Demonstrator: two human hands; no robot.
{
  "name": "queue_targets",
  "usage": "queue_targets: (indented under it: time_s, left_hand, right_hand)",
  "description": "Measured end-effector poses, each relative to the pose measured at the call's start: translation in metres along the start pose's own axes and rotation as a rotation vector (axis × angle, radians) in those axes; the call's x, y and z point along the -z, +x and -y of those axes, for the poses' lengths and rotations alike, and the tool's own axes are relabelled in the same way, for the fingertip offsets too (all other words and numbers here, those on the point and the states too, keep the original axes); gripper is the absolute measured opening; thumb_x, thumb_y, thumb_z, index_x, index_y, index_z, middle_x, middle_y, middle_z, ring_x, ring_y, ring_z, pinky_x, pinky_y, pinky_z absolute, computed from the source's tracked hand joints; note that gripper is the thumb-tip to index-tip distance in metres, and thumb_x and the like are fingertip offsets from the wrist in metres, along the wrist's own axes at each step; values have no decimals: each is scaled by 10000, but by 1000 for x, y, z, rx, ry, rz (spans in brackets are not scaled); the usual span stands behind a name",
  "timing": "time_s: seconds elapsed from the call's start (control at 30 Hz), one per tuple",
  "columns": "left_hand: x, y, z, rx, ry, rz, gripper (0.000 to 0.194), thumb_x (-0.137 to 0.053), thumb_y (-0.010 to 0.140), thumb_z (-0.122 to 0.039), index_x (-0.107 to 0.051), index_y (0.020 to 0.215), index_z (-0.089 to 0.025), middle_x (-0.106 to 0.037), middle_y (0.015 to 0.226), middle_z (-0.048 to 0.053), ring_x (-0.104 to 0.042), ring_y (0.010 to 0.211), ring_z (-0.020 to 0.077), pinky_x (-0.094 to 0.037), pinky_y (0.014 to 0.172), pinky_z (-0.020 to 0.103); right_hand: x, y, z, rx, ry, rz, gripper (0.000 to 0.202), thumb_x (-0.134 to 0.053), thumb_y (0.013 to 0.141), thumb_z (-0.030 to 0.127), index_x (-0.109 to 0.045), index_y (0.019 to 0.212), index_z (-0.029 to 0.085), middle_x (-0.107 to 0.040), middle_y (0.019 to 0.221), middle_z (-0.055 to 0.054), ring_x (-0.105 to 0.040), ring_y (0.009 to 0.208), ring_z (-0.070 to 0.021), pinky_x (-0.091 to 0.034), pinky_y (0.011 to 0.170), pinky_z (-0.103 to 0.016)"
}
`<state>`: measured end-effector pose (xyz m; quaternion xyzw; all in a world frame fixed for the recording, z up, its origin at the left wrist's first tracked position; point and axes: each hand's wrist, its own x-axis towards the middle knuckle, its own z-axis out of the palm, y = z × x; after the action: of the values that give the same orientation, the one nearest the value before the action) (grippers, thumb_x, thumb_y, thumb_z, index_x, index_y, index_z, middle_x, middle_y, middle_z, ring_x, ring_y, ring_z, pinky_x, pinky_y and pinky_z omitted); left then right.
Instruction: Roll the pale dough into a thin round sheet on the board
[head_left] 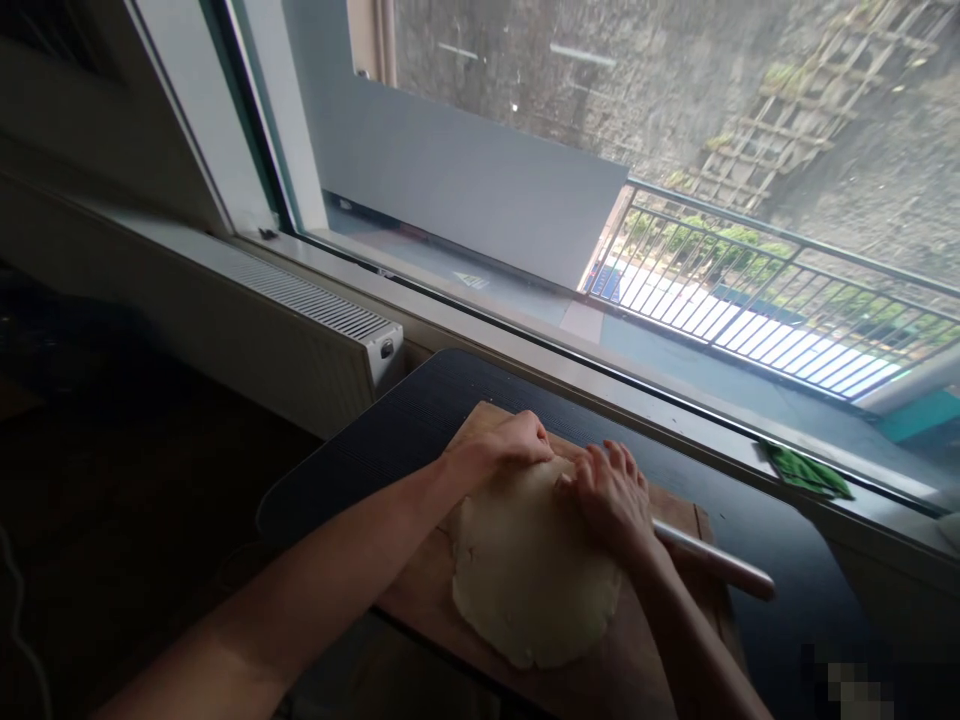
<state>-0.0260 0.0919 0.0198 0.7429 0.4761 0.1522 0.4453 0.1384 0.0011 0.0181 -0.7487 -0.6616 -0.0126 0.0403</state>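
A flat, pale sheet of dough [536,570] with an uneven edge lies on a wooden board [427,580]. My left hand [517,438] is closed at the dough's far edge, its curled fingers against it; the fingertips are partly hidden. Over the far right part of the dough rests my right hand [611,495], fingers apart and slightly bent, thumb toward the dough's middle. A rolling pin [712,560] lies across the board's right side, one end past the board's edge. Its other end is hidden behind my right hand and wrist.
The board rests on a dark table [375,440] with rounded corners, close to a large window. A green cloth [806,470] lies on the windowsill [675,440]. A white radiator [300,340] stands along the wall at left. Outside are a railing [750,290] and a stone wall.
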Motion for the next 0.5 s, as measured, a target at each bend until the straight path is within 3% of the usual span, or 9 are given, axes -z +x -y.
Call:
queue_targets:
  time_s: [0.13, 0.27, 0.43, 0.5]
  left_hand:
    - [0, 0, 1, -30, -44, -27, 233, -563, 643, -365, -655, 666, -153, -574, 592, -6, -455, 528, 102, -291, 452, 213]
    - [-1, 4, -5, 24, 80, 64, 219, -621, 589, -360, -611, 565, -143, -529, 528, -11, -418, 490, 100, -269, 440, 229]
    - [-6, -4, 1, -58, -5, -102, 297, -523, 711, -409, -647, 681, -141, -557, 585, 1, -442, 525, 103, -279, 460, 223]
    - [-6, -3, 2, -69, 28, -80, 328, -503, 727, -431, -641, 665, -139, -546, 567, 1, -433, 507, 102, -270, 454, 228]
  right_hand:
    - [-6, -23, 0, 93, 35, -109, 484, -191, 913, 414, -422, 1290, 219, -322, 1406, -47, -123, 1340, -225, -176, 1042, -419]
    - [-7, 2, -3, -42, 55, 0, 533, -210, 901, 402, -378, 1331, 135, -278, 1427, -115, -158, 1333, -263, -192, 1034, -456]
    - [-8, -2, -7, 76, 37, -11, 531, -173, 908, 384, -367, 1340, 145, -262, 1441, -83, -101, 1349, -243, -188, 1042, -446]
    - [-6, -1, -7, 90, 29, -18, 526, -187, 906, 400, -389, 1325, 155, -260, 1442, -83, -94, 1350, -248, -195, 1038, -454]
